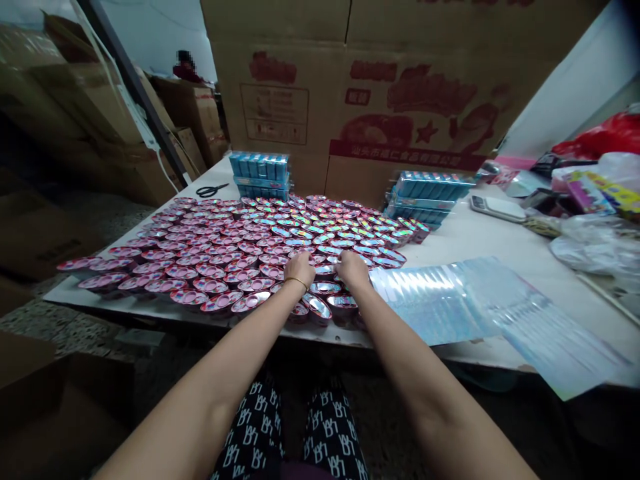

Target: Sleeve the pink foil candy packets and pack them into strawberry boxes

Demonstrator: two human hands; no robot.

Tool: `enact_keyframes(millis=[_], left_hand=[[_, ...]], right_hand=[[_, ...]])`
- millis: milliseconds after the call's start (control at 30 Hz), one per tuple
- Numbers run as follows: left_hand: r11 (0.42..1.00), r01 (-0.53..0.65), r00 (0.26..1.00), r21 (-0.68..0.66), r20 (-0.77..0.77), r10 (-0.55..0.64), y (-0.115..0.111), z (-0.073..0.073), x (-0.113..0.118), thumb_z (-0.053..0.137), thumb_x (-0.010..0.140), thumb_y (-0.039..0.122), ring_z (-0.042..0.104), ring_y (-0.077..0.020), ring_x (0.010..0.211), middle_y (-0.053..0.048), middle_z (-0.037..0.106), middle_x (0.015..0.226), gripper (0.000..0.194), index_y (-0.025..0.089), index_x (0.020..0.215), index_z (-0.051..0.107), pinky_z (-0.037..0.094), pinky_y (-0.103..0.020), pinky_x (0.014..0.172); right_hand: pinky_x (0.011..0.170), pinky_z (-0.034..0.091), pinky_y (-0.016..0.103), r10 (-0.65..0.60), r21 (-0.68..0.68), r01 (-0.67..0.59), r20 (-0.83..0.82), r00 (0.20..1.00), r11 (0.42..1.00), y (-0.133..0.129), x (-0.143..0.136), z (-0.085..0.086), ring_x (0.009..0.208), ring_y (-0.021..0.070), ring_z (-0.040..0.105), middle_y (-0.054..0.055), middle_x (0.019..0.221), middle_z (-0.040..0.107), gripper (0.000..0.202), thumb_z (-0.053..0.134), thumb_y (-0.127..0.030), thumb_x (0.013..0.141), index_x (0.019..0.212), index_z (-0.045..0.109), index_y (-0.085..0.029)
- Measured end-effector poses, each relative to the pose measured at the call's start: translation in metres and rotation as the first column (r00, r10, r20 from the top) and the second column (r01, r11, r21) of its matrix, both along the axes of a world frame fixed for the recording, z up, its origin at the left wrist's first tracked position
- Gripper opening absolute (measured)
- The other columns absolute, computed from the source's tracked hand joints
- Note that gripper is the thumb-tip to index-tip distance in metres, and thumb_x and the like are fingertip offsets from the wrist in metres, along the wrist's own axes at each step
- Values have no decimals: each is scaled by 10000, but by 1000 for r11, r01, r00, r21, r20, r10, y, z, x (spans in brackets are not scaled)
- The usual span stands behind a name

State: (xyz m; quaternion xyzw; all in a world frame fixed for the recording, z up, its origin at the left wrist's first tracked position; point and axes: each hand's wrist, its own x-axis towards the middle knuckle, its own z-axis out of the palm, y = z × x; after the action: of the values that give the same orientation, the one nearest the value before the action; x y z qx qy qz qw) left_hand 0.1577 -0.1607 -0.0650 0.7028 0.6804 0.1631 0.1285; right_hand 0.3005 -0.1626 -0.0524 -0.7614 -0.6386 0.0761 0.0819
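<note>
Far left, stacked boxes (75,107) are blurred and partly cut off by the frame edge. Scissors (211,191) lie on the table (475,240) at its far left corner, just beyond the spread of cups (210,253), which covers the left and middle of the table in close rows; the cups are oval, foil-lidded, pink-rimmed, and their lid print is too small to read. Most cups in the near rows lie with the long axis running left to right; farther rows cannot be resolved. A blue stack (259,175) stands behind the spread. The left hand (299,269), with a thin bracelet at the wrist, rests knuckles-up on the near-middle cups, fingers curled down; whether it grips a cup cannot be told, since the fingertips are hidden. Between the two hands sits one cup (325,271), long axis left to right, touched at both ends. The right hand (353,268) is likewise curled over the cups, its grip hidden. A large carton (380,100) stands behind. A second blue stack (425,197) sits right of the spread. Shiny sheets (480,307) lie flat on the near right, overhanging the table edge. A calculator (497,208) and blurred bags (595,200) occupy the far right.
</note>
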Motion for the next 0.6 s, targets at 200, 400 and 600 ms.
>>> enact_keyframes(millis=[200, 400, 600], left_hand=[[942, 306, 930, 136, -253, -266, -24, 3, -9, 417, 767, 175, 470, -228, 969, -92, 542, 1015, 318, 227, 999, 629, 390, -335, 772], [929, 367, 857, 37, -403, -322, -29, 13, -14, 464, 741, 187, 450, -266, 974, -118, 541, 997, 252, 191, 889, 668, 367, -371, 755], [887, 422, 905, 188, -150, -399, -34, 9, 29, 392, 846, 309, 505, -195, 918, -65, 585, 956, 290, 236, 1021, 612, 379, -321, 804]], right_hand=[[730, 385, 270, 223, 42, -232, 155, 962, 972, -10, 17, 10, 936, 197, 546, 83, 1060, 584, 357, 380, -128, 819, 1043, 627, -257], [794, 366, 337, 426, 1, -446, 299, 854, 895, -20, 25, 16, 954, 234, 511, 101, 992, 601, 283, 442, -151, 802, 908, 690, -237], [802, 401, 255, 247, 298, -258, 73, 966, 919, -17, 128, 29, 906, 172, 556, 66, 1011, 623, 322, 436, -113, 787, 990, 670, -206]])
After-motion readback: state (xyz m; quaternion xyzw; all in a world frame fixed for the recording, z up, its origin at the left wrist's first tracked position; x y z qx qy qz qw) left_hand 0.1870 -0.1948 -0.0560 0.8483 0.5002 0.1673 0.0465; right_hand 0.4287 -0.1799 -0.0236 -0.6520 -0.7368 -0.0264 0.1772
